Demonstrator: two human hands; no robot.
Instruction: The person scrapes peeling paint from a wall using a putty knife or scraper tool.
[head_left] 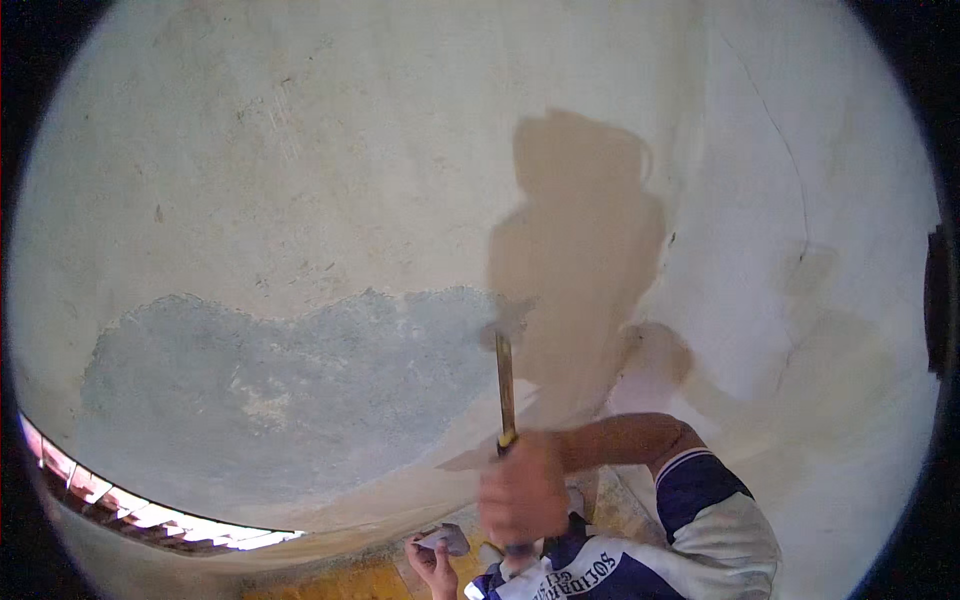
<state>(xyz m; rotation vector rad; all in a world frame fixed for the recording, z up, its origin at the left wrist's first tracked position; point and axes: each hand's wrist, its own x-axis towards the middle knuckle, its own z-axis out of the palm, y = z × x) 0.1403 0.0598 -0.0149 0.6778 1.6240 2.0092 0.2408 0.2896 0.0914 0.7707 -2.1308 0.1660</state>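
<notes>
My right hand [522, 490], slightly blurred, is closed round the dark handle of a long, narrow-bladed hand tool [506, 385] with a yellow collar. The blade points up toward the wall, its tip by the right end of a rough grey patch [290, 400]; whether it touches is unclear. Low in the picture, my left hand [434, 566] pinches a flat grey piece [447, 540], perhaps folded sheet or a thin plate. Around the patch, the wall [330, 200] has a scuffed, pale beige surface.
Shadows of my head and arm [580, 220] fall on the wall. On the right, a paler wall [740, 220] with a thin crack meets it at a corner. A barred opening [150, 510] lies at lower left. Below is a yellowish floor [330, 582].
</notes>
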